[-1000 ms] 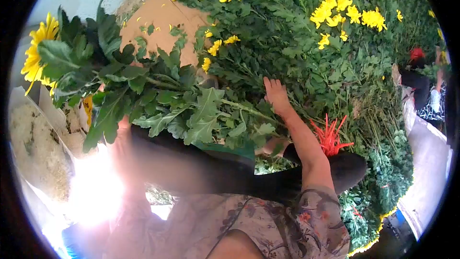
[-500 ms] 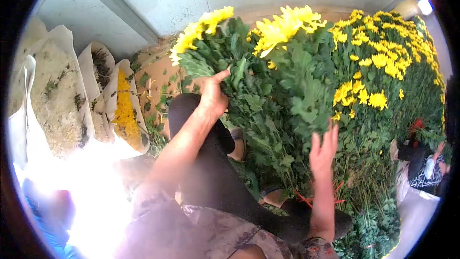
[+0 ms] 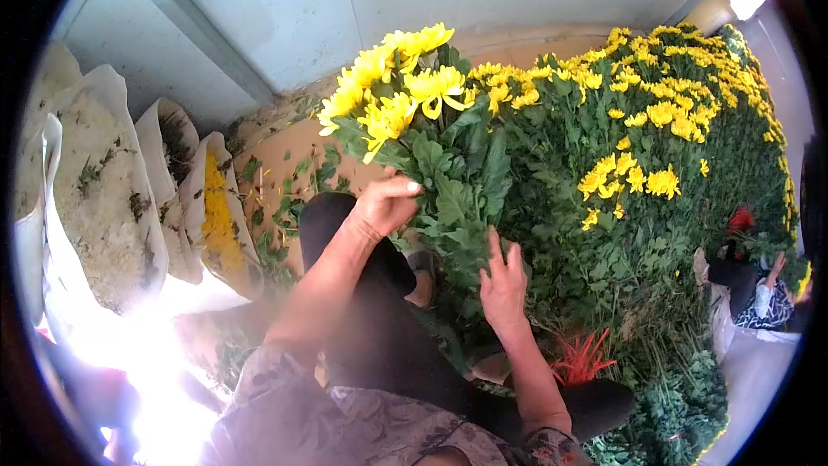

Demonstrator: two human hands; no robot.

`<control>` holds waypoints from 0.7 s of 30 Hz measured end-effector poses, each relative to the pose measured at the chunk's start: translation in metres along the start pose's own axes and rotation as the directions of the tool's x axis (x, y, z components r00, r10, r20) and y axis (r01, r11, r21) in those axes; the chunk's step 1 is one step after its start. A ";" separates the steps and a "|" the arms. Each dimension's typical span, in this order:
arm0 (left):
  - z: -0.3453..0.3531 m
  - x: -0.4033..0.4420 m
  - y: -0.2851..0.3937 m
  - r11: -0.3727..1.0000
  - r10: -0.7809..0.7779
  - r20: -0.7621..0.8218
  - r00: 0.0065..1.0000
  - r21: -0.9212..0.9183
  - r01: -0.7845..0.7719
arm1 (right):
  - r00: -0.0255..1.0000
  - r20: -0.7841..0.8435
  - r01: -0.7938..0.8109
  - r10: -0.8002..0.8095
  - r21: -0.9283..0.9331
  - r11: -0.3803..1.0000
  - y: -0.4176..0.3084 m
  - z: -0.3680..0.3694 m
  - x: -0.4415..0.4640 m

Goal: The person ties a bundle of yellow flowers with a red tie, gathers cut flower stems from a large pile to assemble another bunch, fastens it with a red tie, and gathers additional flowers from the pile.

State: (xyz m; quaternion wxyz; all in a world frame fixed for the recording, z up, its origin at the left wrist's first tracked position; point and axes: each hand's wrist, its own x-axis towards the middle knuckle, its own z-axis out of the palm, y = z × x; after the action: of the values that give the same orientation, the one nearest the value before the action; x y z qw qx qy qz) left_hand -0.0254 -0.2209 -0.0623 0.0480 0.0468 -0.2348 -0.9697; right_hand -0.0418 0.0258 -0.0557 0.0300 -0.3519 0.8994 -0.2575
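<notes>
A bunch of yellow chrysanthemums (image 3: 392,86) with broad green leaves stands upright in front of me. My left hand (image 3: 386,203) is wrapped round the left side of its stems, just under the blooms, with the fingertips partly behind leaves. Against the lower right of the bunch is my right hand (image 3: 504,280), its fingers apart and touching the leaves. Red ties (image 3: 580,359) lie by my right forearm, near my knee.
A large pile of yellow chrysanthemums (image 3: 638,112) fills the right. White sacks (image 3: 103,190) stand at the left, one holding yellow petals (image 3: 222,216). Another person's dark-clad leg and hand (image 3: 776,269) show at the far right. Loose leaves litter the floor.
The view has turned up and left. A second bunch of flowers has come from the right to join the one in my left hand. My right hand has moved left against it.
</notes>
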 end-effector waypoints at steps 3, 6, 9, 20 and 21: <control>0.025 0.003 0.002 0.984 0.000 -0.213 0.977 0.175 0.038 | 0.996 0.092 0.007 -0.004 -0.036 0.999 -0.003 0.016 -0.007; 0.027 0.008 -0.001 0.907 0.229 -0.444 0.866 0.420 -0.025 | 0.972 0.229 0.042 -0.052 0.051 0.998 -0.008 0.024 -0.008; 0.026 0.004 0.009 0.935 0.263 -0.632 0.729 0.354 -0.031 | 0.972 0.158 0.142 -0.171 0.182 0.973 0.011 0.008 0.007; 0.030 -0.010 0.020 0.914 0.280 -0.455 0.845 0.396 -0.090 | 0.866 0.425 -0.073 0.264 -0.415 0.907 0.251 0.213 -0.074; 0.024 -0.011 0.021 0.913 0.280 -0.456 0.845 0.398 -0.088 | 0.868 0.341 -0.287 0.362 -0.251 0.924 0.237 0.199 -0.065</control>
State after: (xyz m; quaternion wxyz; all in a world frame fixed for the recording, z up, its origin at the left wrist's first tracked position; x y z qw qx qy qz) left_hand -0.0153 -0.2272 -0.0301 0.1923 0.2830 -0.3919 -0.8540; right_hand -0.0924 0.1261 -0.3511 0.2131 -0.2394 0.9432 -0.0876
